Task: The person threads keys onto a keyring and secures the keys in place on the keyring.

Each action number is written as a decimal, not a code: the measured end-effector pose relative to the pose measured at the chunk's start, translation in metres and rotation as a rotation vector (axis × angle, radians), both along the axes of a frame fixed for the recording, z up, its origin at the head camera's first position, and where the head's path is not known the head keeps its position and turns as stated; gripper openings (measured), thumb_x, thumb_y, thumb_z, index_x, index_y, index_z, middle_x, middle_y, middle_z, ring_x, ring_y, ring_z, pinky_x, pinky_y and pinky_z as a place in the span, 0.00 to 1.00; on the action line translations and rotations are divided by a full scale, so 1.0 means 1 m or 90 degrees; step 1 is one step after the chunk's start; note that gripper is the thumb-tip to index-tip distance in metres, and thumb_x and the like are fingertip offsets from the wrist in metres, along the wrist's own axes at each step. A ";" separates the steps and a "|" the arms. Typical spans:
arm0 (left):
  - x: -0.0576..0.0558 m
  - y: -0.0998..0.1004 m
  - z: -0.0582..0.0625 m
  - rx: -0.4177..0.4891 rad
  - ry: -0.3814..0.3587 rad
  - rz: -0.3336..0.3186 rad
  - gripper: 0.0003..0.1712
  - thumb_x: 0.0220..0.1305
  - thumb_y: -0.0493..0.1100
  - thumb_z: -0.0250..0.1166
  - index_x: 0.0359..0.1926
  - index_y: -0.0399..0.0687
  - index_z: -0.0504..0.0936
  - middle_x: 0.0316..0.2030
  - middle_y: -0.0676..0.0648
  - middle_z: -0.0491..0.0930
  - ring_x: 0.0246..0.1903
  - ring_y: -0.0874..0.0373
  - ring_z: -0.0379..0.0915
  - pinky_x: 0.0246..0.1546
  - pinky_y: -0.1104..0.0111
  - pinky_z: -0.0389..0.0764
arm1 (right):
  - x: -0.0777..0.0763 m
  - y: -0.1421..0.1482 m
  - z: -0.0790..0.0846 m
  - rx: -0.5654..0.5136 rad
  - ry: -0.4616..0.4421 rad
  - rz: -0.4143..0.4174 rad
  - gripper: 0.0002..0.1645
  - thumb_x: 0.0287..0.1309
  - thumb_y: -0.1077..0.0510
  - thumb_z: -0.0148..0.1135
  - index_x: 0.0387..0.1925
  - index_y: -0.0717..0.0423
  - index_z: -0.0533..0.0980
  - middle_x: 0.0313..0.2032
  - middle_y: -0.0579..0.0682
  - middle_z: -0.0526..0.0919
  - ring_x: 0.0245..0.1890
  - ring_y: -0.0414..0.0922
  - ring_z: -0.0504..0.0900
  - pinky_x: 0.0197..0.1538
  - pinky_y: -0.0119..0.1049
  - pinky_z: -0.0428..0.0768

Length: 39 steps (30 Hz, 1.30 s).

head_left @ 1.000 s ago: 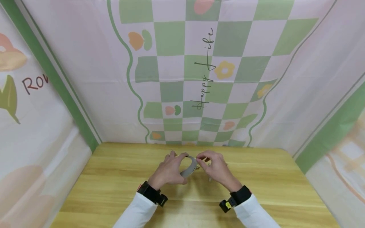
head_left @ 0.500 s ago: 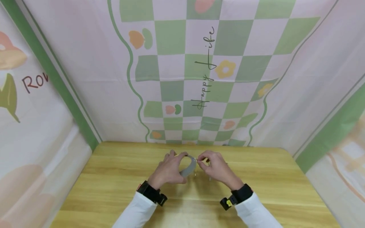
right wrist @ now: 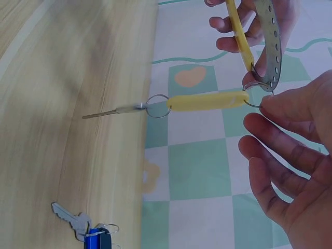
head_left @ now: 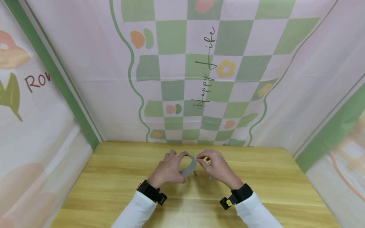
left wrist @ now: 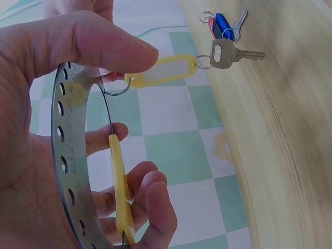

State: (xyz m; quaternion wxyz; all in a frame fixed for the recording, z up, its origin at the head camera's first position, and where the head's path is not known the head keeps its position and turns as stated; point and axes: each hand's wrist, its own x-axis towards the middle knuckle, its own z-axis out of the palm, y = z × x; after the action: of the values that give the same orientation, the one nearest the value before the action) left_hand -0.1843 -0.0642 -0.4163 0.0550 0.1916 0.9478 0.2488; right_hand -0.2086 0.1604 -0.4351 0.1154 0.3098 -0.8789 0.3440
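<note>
My left hand (head_left: 169, 171) grips a curved grey metal hoop (head_left: 190, 169), its thumb and fingers spread round the band. A row of small holes and faint numbers runs along this hoop. A yellow bar (left wrist: 120, 181) joins the hoop's ends by thin metal, close to the left fingers. At the hoop's end my right hand (head_left: 215, 166) pinches a small wire ring (right wrist: 252, 105) between thumb and forefinger. The ring passes through a yellow key tag (right wrist: 207, 101) with a white label. From the tag's other end hangs a silver key (left wrist: 221, 53) on a split ring.
On the wooden table (head_left: 114, 196) lies another silver key (right wrist: 78, 223) with a blue tag (right wrist: 92, 239), below the right hand. A printed cloth (head_left: 171, 68) with green checks hangs right behind the table's far edge.
The dangling tag and key have swung and turned slightly beneath the hoop. Both hands stay nearly in place, the right fingertips shifting a little at the hoop's edge.
</note>
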 end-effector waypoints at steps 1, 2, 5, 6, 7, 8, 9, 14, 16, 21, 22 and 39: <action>0.000 0.000 0.000 -0.001 0.000 0.000 0.54 0.40 0.46 0.79 0.73 0.57 0.69 0.54 0.38 0.70 0.44 0.48 0.69 0.30 0.59 0.74 | 0.000 0.000 0.000 -0.004 -0.006 -0.002 0.04 0.65 0.62 0.67 0.39 0.53 0.86 0.38 0.46 0.86 0.38 0.41 0.84 0.41 0.45 0.83; 0.000 0.000 0.001 0.000 -0.001 0.000 0.54 0.40 0.46 0.80 0.73 0.57 0.69 0.53 0.39 0.70 0.44 0.48 0.69 0.30 0.58 0.74 | 0.000 0.000 -0.001 -0.007 -0.011 -0.004 0.05 0.65 0.62 0.66 0.39 0.52 0.86 0.38 0.46 0.86 0.38 0.41 0.84 0.41 0.46 0.83; 0.001 -0.001 0.002 0.005 -0.003 -0.001 0.54 0.41 0.46 0.80 0.73 0.58 0.69 0.54 0.38 0.70 0.44 0.48 0.69 0.32 0.56 0.74 | -0.001 0.001 -0.002 -0.019 -0.022 -0.009 0.05 0.65 0.63 0.66 0.39 0.52 0.86 0.38 0.44 0.86 0.38 0.41 0.84 0.42 0.44 0.83; 0.001 -0.001 0.002 0.008 -0.004 -0.001 0.54 0.40 0.46 0.80 0.73 0.58 0.69 0.54 0.38 0.70 0.44 0.48 0.69 0.32 0.55 0.75 | -0.002 0.001 -0.002 -0.022 -0.025 -0.012 0.06 0.66 0.63 0.66 0.40 0.52 0.85 0.38 0.44 0.86 0.39 0.41 0.84 0.42 0.43 0.83; 0.001 -0.001 0.003 0.008 -0.005 -0.002 0.54 0.41 0.46 0.80 0.73 0.58 0.69 0.54 0.38 0.70 0.45 0.47 0.69 0.33 0.55 0.75 | -0.002 0.001 -0.003 -0.025 -0.028 -0.014 0.06 0.66 0.63 0.66 0.40 0.51 0.85 0.38 0.43 0.86 0.39 0.41 0.84 0.42 0.42 0.83; 0.001 -0.002 0.003 0.010 -0.006 -0.002 0.54 0.41 0.46 0.80 0.73 0.58 0.69 0.54 0.38 0.70 0.45 0.47 0.69 0.33 0.54 0.75 | -0.003 0.002 -0.004 -0.027 -0.031 -0.016 0.06 0.66 0.63 0.66 0.41 0.51 0.85 0.38 0.43 0.86 0.39 0.41 0.84 0.42 0.41 0.83; 0.001 -0.002 0.003 0.009 -0.006 -0.002 0.54 0.41 0.46 0.80 0.73 0.58 0.68 0.55 0.38 0.70 0.45 0.47 0.69 0.34 0.54 0.75 | -0.004 0.003 -0.004 -0.027 -0.033 -0.020 0.06 0.66 0.63 0.66 0.41 0.52 0.85 0.38 0.43 0.86 0.39 0.41 0.84 0.42 0.41 0.83; 0.000 -0.004 0.004 0.013 0.003 -0.001 0.55 0.41 0.46 0.79 0.74 0.58 0.67 0.56 0.38 0.70 0.47 0.47 0.69 0.34 0.54 0.76 | -0.010 0.014 -0.008 -0.022 -0.066 -0.068 0.08 0.65 0.63 0.66 0.45 0.55 0.85 0.38 0.45 0.87 0.39 0.42 0.84 0.41 0.40 0.83; 0.000 -0.005 0.004 0.018 0.007 0.000 0.55 0.40 0.45 0.79 0.74 0.59 0.67 0.56 0.38 0.70 0.47 0.47 0.69 0.34 0.54 0.75 | -0.013 0.021 -0.009 -0.015 -0.086 -0.095 0.10 0.65 0.63 0.66 0.47 0.57 0.84 0.38 0.46 0.86 0.39 0.43 0.84 0.41 0.40 0.82; 0.000 -0.008 0.004 0.026 0.013 0.002 0.56 0.38 0.43 0.78 0.73 0.58 0.67 0.56 0.37 0.70 0.46 0.47 0.68 0.34 0.56 0.75 | -0.022 0.044 -0.013 0.009 -0.135 -0.141 0.11 0.66 0.64 0.64 0.49 0.61 0.82 0.39 0.51 0.86 0.38 0.47 0.84 0.40 0.40 0.83; 0.000 -0.008 0.003 0.026 0.013 0.002 0.56 0.38 0.43 0.78 0.73 0.57 0.67 0.56 0.37 0.70 0.46 0.47 0.68 0.34 0.56 0.75 | -0.024 0.048 -0.014 0.014 -0.143 -0.146 0.11 0.65 0.64 0.64 0.48 0.62 0.82 0.38 0.52 0.86 0.38 0.48 0.85 0.40 0.40 0.83; -0.003 -0.009 0.000 0.018 -0.001 0.001 0.59 0.37 0.41 0.77 0.75 0.57 0.64 0.53 0.38 0.66 0.45 0.47 0.66 0.28 0.61 0.73 | -0.037 0.100 -0.051 0.117 -0.232 -0.235 0.10 0.48 0.71 0.68 0.36 0.64 0.84 0.32 0.53 0.85 0.33 0.48 0.82 0.40 0.46 0.82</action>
State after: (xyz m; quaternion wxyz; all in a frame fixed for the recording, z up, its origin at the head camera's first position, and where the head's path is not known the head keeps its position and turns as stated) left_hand -0.1877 -0.0730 -0.4166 0.0527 0.1912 0.9443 0.2626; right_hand -0.2457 0.2609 -0.4861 -0.0126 0.0869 -0.9543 0.2857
